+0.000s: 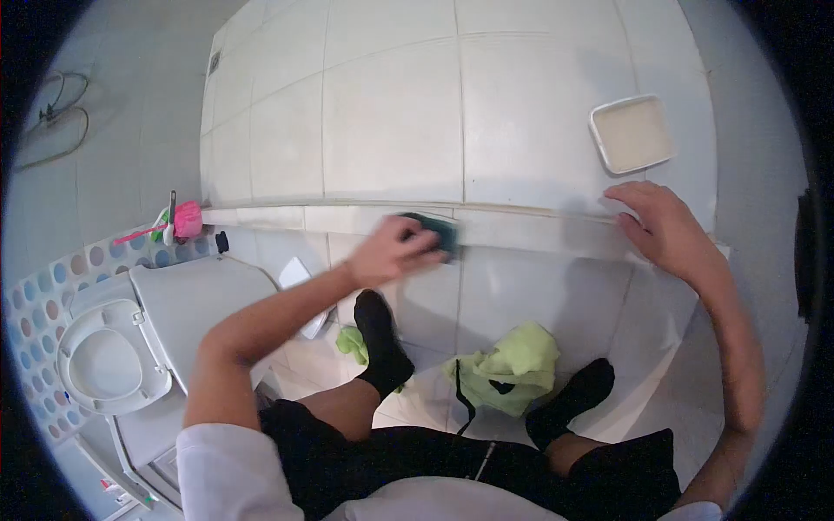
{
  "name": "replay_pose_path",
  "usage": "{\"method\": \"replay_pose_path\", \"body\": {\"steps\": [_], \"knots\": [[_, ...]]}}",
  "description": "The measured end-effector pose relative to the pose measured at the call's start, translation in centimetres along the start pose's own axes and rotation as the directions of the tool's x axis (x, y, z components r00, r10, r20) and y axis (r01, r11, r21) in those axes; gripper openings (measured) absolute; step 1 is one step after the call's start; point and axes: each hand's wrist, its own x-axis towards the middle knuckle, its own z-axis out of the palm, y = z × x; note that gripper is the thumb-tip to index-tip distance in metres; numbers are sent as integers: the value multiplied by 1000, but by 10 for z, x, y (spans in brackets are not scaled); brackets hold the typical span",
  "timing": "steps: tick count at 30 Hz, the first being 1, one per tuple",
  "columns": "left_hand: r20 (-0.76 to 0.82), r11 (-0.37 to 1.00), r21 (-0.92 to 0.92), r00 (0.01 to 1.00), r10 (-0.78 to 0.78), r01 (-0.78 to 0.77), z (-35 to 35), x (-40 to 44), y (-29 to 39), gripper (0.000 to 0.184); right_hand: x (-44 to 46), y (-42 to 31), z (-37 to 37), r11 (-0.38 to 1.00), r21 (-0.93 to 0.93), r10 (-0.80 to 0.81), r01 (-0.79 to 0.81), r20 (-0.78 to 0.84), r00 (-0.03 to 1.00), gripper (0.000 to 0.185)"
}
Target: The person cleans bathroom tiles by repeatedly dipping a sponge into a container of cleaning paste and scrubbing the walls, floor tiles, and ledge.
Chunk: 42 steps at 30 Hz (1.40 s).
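Note:
My left hand [395, 253] is closed on a dark green scouring pad [434, 234], which lies against the tiled front edge of a raised white ledge [391, 130]. The hand and pad are slightly blurred. Over on the right, my right hand [656, 224] is open, its fingers stretched out above the ledge's edge with nothing in them. Just beyond those fingers, a square white tub [632, 135] with cloudy beige contents stands on the ledge.
A yellow-green cloth [508, 369] lies on the floor between my black-socked feet, and a smaller green cloth [352, 344] is by the left foot. To the left is a white toilet [113, 356]. Behind it are a pink object [186, 219] and a shower hose [82, 130].

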Motion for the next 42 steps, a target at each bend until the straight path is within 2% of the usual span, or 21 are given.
{"method": "replay_pose_path", "body": {"steps": [5,8,12,14,16,18,19,20,21,23,24,25,26,31,33,34,35,36,37,38,42], "knots": [[15,961,-9,961,-277,277,-13,-53,-5,44,-18,18,23,958,207,195,-197,28,980,28],[-73,935,-82,934,-351,345,0,3,17,46,-16,8,32,996,56,54,-62,130,990,35],[-110,898,-342,937,-332,278,-14,86,16,44,10,-36,65,983,-92,-168,159,-100,981,70],[-67,748,-604,918,-392,275,-24,102,19,47,29,-67,83,951,-61,-311,305,-194,931,76],[46,634,-685,890,-454,359,-34,93,14,33,53,-81,117,977,43,-205,211,-122,971,74],[135,428,-818,851,-507,385,-27,57,-6,20,73,-73,135,926,-232,-344,299,-189,920,67],[164,329,-841,783,-600,429,-33,42,-12,17,69,-63,121,923,-276,-325,267,-191,926,67],[173,256,-835,673,-719,488,-34,23,-21,20,65,-56,107,962,-119,-266,245,-210,941,62],[147,292,-800,642,-753,525,-36,-4,-36,19,61,-52,94,973,52,-209,225,-213,954,57],[182,330,-660,570,-801,675,-56,-44,-45,15,33,-30,39,995,-94,-56,26,-336,940,48],[144,507,-507,648,-748,697,-63,-62,-48,14,20,-9,16,973,-179,65,-143,-385,921,43],[97,607,-420,698,-709,675,-67,-75,-44,16,8,0,-7,958,-71,197,-277,-539,819,42],[98,612,-434,710,-698,661,-67,-86,-41,16,1,24,-28,878,8,411,-478,-525,745,41],[-9,856,-126,863,-506,501,-56,-46,-49,24,-24,78,-84,785,79,542,-615,-568,619,38],[11,921,-178,937,-349,346,-43,11,-60,28,-22,77,-90,725,175,647,-666,-504,572,41],[72,848,-352,915,-397,396,-27,42,-62,30,-22,86,-89,728,166,641,-665,-508,575,41],[181,556,-672,837,-517,489,-14,82,-60,34,-25,104,-79,611,562,779,-557,-302,549,47],[282,348,-762,763,-582,547,-5,125,-56,38,-27,113,-76,338,852,820,-400,-58,570,53],[248,311,-809,769,-589,498,6,163,-52,46,-26,104,-72,152,964,693,-216,52,719,54],[167,350,-819,772,-613,455,16,198,-46,51,-25,87,-66,-85,994,516,-65,100,851,56],[238,36,-924,645,-726,381,55,292,-41,50,-24,47,-62,-234,972,231,33,22,973,64]]}}
